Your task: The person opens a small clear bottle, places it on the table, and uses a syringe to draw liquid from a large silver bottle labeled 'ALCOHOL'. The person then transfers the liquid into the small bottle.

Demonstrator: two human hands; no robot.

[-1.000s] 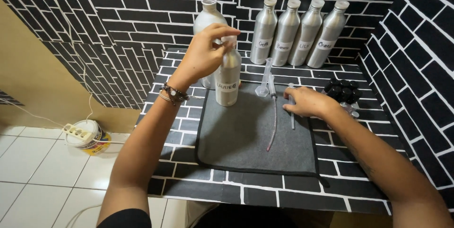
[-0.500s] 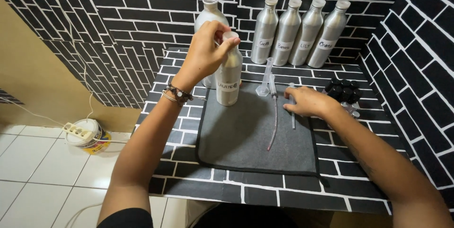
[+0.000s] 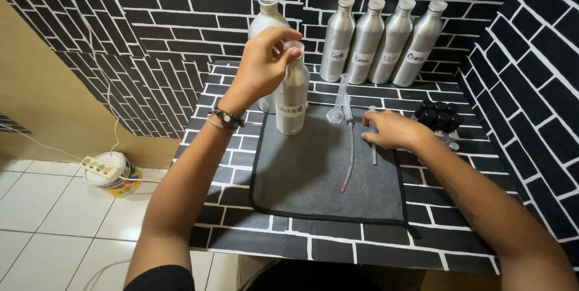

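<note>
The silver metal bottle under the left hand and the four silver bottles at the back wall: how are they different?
The silver metal bottle on the grey mat stands alone, its top gripped by the left hand; the four silver bottles in a row by the wall are untouched. Its top is hidden; theirs show pale caps. All are upright, silver and labelled.
</note>
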